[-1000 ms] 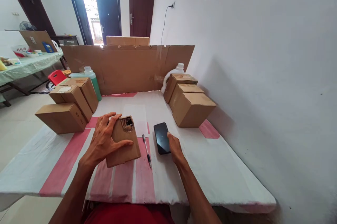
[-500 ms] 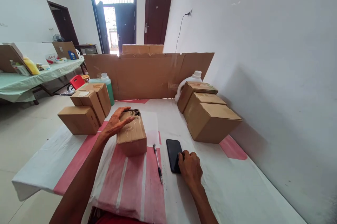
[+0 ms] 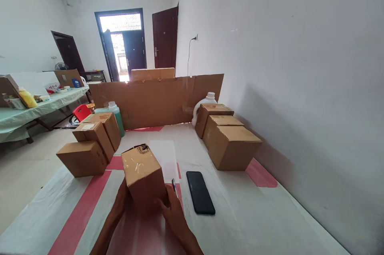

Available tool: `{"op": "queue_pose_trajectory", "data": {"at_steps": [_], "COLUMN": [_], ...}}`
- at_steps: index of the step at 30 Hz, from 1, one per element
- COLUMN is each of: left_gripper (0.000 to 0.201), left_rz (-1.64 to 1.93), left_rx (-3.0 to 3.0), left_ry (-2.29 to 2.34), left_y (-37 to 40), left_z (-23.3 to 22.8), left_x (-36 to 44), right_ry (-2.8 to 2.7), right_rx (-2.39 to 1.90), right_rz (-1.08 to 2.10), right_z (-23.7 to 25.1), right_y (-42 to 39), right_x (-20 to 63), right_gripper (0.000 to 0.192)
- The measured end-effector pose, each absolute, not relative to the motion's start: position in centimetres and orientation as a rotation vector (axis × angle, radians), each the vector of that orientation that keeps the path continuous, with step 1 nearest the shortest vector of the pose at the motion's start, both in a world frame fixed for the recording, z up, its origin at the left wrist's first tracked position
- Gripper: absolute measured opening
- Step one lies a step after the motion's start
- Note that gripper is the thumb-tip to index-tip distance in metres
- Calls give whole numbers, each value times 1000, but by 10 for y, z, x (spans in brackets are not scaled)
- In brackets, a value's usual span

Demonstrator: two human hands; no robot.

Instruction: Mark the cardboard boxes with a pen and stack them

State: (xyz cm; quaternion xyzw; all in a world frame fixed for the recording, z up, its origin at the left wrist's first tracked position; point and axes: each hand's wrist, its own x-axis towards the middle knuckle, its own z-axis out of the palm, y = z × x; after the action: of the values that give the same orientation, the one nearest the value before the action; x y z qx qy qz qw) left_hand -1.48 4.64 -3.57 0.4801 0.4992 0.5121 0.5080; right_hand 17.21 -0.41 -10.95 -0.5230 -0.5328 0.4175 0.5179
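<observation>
Both hands are on one small cardboard box (image 3: pixel 143 175), which sits near the front middle of the table (image 3: pixel 258 215), on its white and pink striped cover. The left hand (image 3: pixel 123 203) presses against the box's near left side, and the right hand (image 3: pixel 171 210) grips the near right corner, fingers curled up against the cardboard. The box is held between them, its far end torn open at the top and a strip of clear tape shining along its lid. It looks tilted up a little toward the person, though I cannot tell whether its base is off the cover.

Just right of the box a pen (image 3: pixel 174 186) pokes out from behind the right hand, and beside that a dark phone (image 3: pixel 200 192) lies flat, screen up, untouched. Further back on the left stand three closed cartons (image 3: pixel 90 147) in a cluster, with a green bottle (image 3: pixel 117 117) behind them. On the right, against the wall, another group of three cartons (image 3: pixel 228 143) is lined up, a white jug (image 3: pixel 207 101) behind the farthest one. A long cardboard sheet (image 3: pixel 156 101) stands upright across the far edge of the table.
</observation>
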Motion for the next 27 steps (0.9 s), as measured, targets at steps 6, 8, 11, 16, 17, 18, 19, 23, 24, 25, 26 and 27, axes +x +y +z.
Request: {"op": "queue_pose_trajectory", "data": {"at_steps": [6, 8, 11, 16, 17, 18, 19, 23, 24, 25, 26, 27], "left_gripper": [73, 75, 81, 73, 72, 73, 76, 97, 98, 96, 90, 84], "left_rz": [1034, 1067, 1186, 1346, 1338, 1330, 1320, 1307, 1305, 1301, 1311, 1329], "left_rx": [1487, 1478, 1429, 1466, 1463, 1448, 1424, 1288, 1276, 1296, 1350, 1436], "left_ry": [1427, 1487, 1620, 1634, 1626, 1618, 1599, 1488, 1482, 1484, 1490, 1480], "left_y": [-18, -30, -42, -52, -52, -50, -47, -39, -40, -43, -48, -54], "left_z": [-49, -48, -42, -22, -21, -22, -26, -61, -70, -76, -79, -79], "left_x": [-80, -99, -110, -96, -93, -92, -91, -83, -77, -69, -60, -49], "right_ry": [-1132, -1121, -1207, -1329, -1343, -1356, -1373, -1460, -1468, -1462, -1445, -1419], "right_rx": [-1279, -1354, -1246, -1105, -1128, -1164, -1214, -1438, -1449, -1427, -1380, -1319], "right_rz": [1020, 1010, 1209, 1261, 1211, 1153, 1091, 817, 772, 751, 750, 758], "right_z": [-60, -47, -32, -7, -4, -3, -3, -16, -21, -25, -29, -32], "right_y": [-53, -64, -77, -83, -80, -77, -74, -60, -59, -59, -60, -63], "right_x": [176, 172, 165, 161, 161, 162, 163, 164, 164, 164, 165, 168], "right_gripper": [69, 79, 89, 83, 79, 76, 74, 65, 63, 61, 60, 60]}}
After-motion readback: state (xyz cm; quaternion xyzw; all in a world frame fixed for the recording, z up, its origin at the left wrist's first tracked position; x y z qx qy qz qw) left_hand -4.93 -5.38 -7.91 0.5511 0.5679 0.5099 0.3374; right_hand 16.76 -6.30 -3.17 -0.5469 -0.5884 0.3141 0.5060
